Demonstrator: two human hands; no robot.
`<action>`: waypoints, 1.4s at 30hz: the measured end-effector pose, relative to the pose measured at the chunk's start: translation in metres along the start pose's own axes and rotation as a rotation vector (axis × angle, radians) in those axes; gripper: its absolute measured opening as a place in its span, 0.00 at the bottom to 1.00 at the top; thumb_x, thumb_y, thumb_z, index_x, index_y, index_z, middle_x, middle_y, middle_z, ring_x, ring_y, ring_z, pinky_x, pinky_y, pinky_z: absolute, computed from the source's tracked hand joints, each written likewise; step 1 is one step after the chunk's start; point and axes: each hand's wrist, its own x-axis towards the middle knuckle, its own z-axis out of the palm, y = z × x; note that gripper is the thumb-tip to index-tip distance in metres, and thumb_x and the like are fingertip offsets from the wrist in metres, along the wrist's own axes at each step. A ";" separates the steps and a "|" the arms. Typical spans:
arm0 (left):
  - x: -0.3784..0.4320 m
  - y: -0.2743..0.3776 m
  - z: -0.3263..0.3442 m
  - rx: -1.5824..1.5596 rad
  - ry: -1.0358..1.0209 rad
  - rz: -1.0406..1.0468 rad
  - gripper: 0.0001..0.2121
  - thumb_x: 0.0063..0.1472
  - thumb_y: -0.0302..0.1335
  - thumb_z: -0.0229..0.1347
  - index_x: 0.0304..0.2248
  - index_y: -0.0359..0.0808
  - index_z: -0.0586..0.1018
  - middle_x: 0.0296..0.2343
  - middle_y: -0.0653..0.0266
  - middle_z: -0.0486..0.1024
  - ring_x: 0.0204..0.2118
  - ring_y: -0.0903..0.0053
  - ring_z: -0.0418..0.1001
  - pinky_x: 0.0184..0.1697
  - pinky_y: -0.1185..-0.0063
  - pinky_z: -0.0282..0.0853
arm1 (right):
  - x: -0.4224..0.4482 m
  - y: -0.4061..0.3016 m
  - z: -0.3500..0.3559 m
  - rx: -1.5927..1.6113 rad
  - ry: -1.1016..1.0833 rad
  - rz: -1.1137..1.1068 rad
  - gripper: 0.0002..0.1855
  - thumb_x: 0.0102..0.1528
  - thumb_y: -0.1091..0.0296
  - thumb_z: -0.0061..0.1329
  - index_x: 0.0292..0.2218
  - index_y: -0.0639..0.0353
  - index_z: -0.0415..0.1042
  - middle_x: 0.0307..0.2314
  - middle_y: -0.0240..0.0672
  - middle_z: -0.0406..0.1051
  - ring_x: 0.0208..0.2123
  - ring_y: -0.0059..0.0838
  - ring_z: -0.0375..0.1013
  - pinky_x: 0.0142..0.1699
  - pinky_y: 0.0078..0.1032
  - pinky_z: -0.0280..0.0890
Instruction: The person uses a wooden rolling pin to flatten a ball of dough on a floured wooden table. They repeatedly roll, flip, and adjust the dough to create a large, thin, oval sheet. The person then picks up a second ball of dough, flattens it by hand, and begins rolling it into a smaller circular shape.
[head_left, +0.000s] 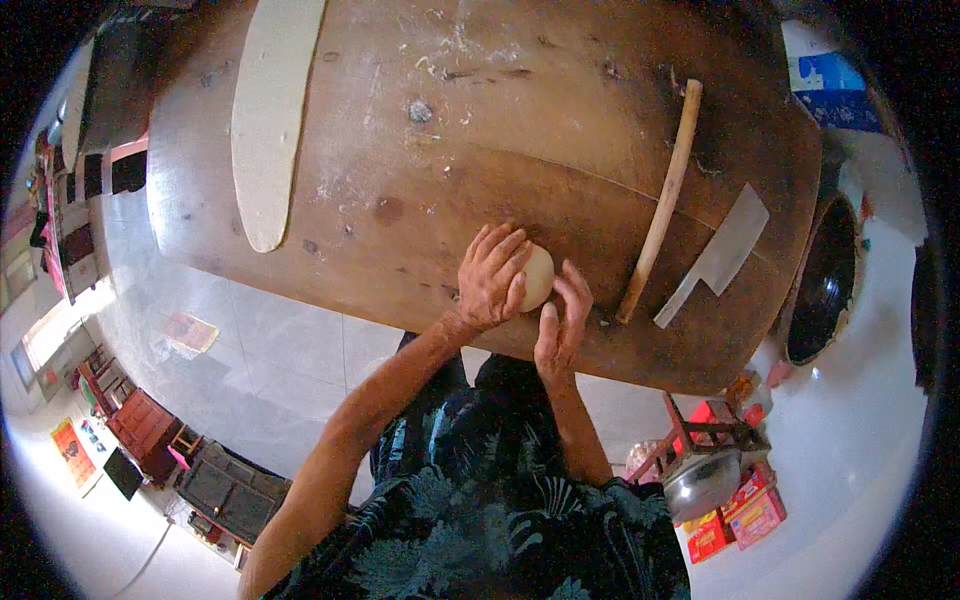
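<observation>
A smooth, pale ball of dough (539, 278) rests near the front edge of a wooden board (390, 277). My left hand (491, 276) is cupped over the ball's left side, its fingers covering part of it. On the right side, my right hand (564, 319) is held with fingers curved and apart, close against the dough. Whether its fingertips touch the ball I cannot tell. Right of my hands lies a wooden rolling pin (664, 202), slanting across the board. Beyond it is a metal cleaver (721, 247), flat, with its handle pointing toward me.
A long flat strip of dough (271, 127) lies at the board's left. Flour and scraps (450, 56) dot the far part. Off the right end stands a large dark round vessel (825, 281). Below right are a wooden stool (679, 435), a metal basin (703, 484) and red boxes (754, 510).
</observation>
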 end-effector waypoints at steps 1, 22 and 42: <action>-0.006 0.003 0.009 0.043 0.066 -0.010 0.18 0.63 0.34 0.45 0.46 0.33 0.76 0.49 0.53 0.70 0.56 0.57 0.65 0.63 0.57 0.50 | 0.007 0.006 0.004 -0.016 -0.026 -0.036 0.22 0.63 0.62 0.36 0.55 0.62 0.61 0.56 0.52 0.58 0.60 0.49 0.56 0.63 0.44 0.50; 0.039 -0.015 -0.011 0.061 -0.112 0.143 0.19 0.63 0.36 0.47 0.47 0.31 0.76 0.50 0.52 0.71 0.58 0.55 0.62 0.63 0.59 0.50 | -0.016 0.029 0.017 0.144 -0.045 -0.215 0.18 0.61 0.69 0.40 0.51 0.66 0.64 0.55 0.53 0.61 0.57 0.54 0.61 0.62 0.46 0.52; 0.135 -0.082 0.006 0.221 -0.073 0.102 0.26 0.66 0.46 0.40 0.55 0.36 0.69 0.58 0.55 0.63 0.62 0.61 0.55 0.66 0.55 0.38 | 0.090 0.058 0.065 -0.123 -0.222 -0.077 0.31 0.65 0.55 0.39 0.60 0.67 0.55 0.61 0.52 0.52 0.63 0.49 0.52 0.66 0.40 0.47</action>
